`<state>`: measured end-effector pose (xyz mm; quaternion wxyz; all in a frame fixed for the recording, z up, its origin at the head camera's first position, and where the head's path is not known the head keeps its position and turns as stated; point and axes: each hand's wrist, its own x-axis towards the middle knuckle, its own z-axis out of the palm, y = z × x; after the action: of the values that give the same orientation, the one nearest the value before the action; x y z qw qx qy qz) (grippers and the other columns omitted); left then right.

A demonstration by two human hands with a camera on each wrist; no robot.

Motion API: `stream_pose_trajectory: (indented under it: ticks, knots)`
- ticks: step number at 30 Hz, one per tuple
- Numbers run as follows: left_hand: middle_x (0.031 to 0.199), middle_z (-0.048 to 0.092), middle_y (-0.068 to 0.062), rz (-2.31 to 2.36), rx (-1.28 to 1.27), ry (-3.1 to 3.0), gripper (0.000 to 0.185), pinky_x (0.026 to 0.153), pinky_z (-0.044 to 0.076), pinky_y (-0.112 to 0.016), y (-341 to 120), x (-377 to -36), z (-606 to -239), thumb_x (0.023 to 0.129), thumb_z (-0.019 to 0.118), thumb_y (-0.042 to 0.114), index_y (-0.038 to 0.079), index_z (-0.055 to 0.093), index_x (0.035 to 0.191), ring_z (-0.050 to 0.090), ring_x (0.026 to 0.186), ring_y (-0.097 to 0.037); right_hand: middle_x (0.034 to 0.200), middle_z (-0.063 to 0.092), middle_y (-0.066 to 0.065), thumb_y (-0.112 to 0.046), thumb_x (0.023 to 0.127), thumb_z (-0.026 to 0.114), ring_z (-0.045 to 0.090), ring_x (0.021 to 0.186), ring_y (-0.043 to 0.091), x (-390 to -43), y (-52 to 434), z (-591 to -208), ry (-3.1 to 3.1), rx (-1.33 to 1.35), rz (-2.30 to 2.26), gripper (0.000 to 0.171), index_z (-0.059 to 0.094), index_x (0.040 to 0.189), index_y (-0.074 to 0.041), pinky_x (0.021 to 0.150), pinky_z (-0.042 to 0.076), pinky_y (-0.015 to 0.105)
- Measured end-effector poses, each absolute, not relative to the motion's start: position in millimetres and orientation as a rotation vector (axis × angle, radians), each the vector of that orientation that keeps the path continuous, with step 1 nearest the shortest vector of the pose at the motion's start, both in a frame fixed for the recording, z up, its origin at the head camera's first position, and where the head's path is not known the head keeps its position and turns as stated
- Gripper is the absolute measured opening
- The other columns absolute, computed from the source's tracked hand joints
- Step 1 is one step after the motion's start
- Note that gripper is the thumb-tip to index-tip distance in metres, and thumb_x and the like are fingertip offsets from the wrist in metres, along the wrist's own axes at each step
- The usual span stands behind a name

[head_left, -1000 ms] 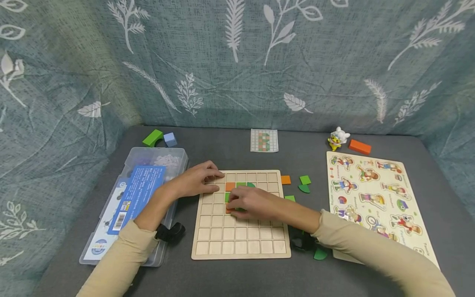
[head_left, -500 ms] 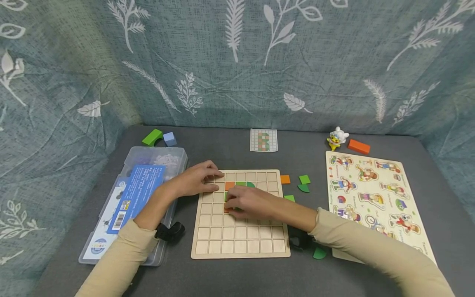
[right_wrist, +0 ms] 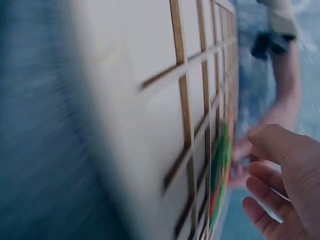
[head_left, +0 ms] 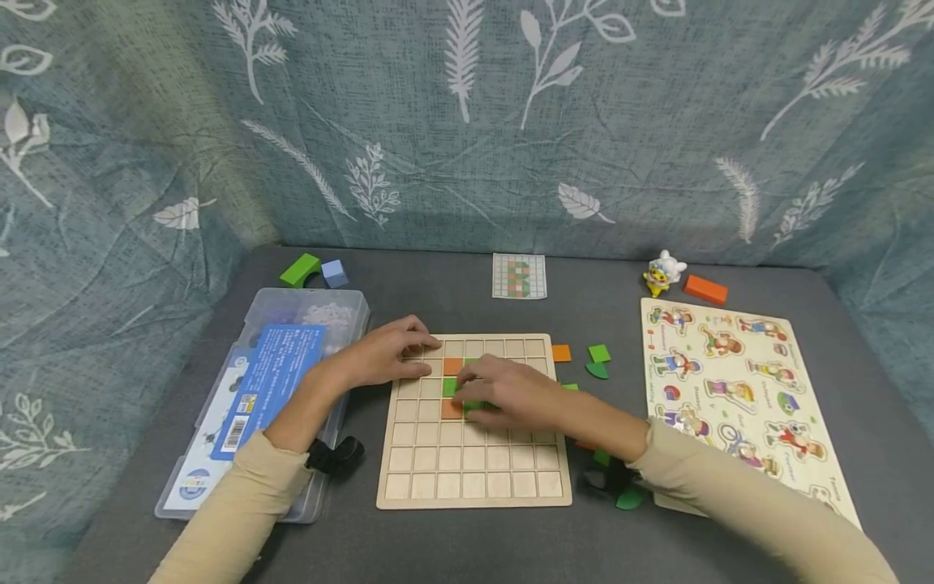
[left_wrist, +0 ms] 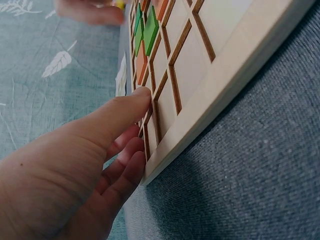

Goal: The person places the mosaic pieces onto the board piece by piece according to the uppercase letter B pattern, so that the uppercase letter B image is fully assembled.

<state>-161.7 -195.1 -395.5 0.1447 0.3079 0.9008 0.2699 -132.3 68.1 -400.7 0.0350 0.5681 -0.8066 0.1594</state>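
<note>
A wooden grid board (head_left: 473,485) lies before me, with orange and green tiles in its upper middle cells. My left hand (head_left: 383,354) rests at the board's upper left corner, thumb and fingertips touching it. In the left wrist view, the thumb (left_wrist: 137,97) lies on the grid beside the frame. My right hand (head_left: 514,393) is over the middle of the board, its fingers loosely bent and apart with nothing between them. Left of its fingertips sit an orange tile (head_left: 452,409) and a green tile (head_left: 449,387). Other tiles are partly hidden beneath this hand.
Right of the board lie loose tiles, including an orange square (head_left: 561,353) and a green square (head_left: 600,353). A pattern card (head_left: 519,276) is behind the board. A plastic case (head_left: 251,405) stands left; a picture puzzle board (head_left: 737,389), toy figure (head_left: 662,272) and orange block (head_left: 706,289) are right.
My right hand has let go of the orange tile and drawn back to the right, uncovering that tile and the green one above it. The left hand stays in place.
</note>
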Motion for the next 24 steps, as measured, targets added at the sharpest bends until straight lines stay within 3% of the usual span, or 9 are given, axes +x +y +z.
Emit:
stream_pose_trajectory:
  ticks: [6, 11, 14, 16, 20, 24]
  knots:
    - [0.113, 0.056, -0.009, 0.765, 0.866, 2.601, 0.04, 0.089, 0.05, -0.039, -193.7, -161.5, -395.7, 0.092, 0.067, 0.021, 0.005, 0.063, 0.128, 0.059, 0.1, -0.02, 0.118, 0.064, 0.007, -0.02, 0.089, 0.072, 0.058, 0.107, 0.021, -135.6, 137.6, -397.1, -2.636, 1.455, 0.629, 0.028, 0.071, 0.115, -0.01, 0.082, 0.052, 0.034]
    - [0.112, 0.056, -0.008, 0.76, 0.86, 2.602, 0.04, 0.088, 0.05, -0.038, -194.7, -161.8, -395.2, 0.092, 0.067, 0.021, 0.005, 0.062, 0.129, 0.058, 0.099, -0.019, 0.122, 0.064, 0.009, -0.018, 0.088, 0.072, 0.059, 0.112, 0.027, -140.2, 198.9, -398.9, -2.802, 1.154, 0.706, 0.028, 0.071, 0.116, -0.009, 0.088, 0.052, 0.043]
    - [0.113, 0.056, -0.008, 0.762, 0.855, 2.599, 0.041, 0.089, 0.05, -0.039, -195.2, -162.3, -394.6, 0.092, 0.067, 0.021, 0.006, 0.062, 0.129, 0.058, 0.1, -0.02, 0.125, 0.064, 0.011, -0.014, 0.091, 0.069, 0.06, 0.112, 0.028, -145.7, 225.4, -404.1, -2.873, 0.999, 0.878, 0.028, 0.069, 0.118, -0.009, 0.088, 0.052, 0.042]
    - [0.113, 0.056, -0.008, 0.766, 0.848, 2.596, 0.04, 0.09, 0.05, -0.039, -195.5, -162.2, -393.8, 0.092, 0.067, 0.021, 0.006, 0.062, 0.13, 0.059, 0.101, -0.021, 0.126, 0.063, 0.012, -0.013, 0.092, 0.066, 0.061, 0.111, 0.024, -149.7, 237.3, -407.6, -2.905, 0.907, 1.03, 0.029, 0.067, 0.121, -0.008, 0.087, 0.053, 0.034]
    - [0.113, 0.056, -0.009, 0.77, 0.86, 2.592, 0.04, 0.09, 0.05, -0.04, -195.7, -162.1, -394.0, 0.093, 0.067, 0.022, 0.005, 0.062, 0.129, 0.059, 0.101, -0.021, 0.125, 0.062, 0.013, -0.013, 0.095, 0.063, 0.058, 0.104, 0.004, -157.3, 250.3, -413.6, -2.921, 0.766, 1.246, 0.031, 0.064, 0.126, -0.008, 0.082, 0.051, 0.018]
    - [0.113, 0.056, -0.009, 0.769, 0.868, 2.591, 0.04, 0.089, 0.05, -0.04, -195.4, -161.6, -394.5, 0.093, 0.067, 0.022, 0.005, 0.062, 0.129, 0.058, 0.1, -0.021, 0.119, 0.063, 0.013, -0.013, 0.094, 0.063, 0.053, 0.095, -0.007, -164.0, 253.2, -420.0, -2.92, 0.736, 1.292, 0.032, 0.063, 0.126, -0.007, 0.076, 0.047, 0.017]
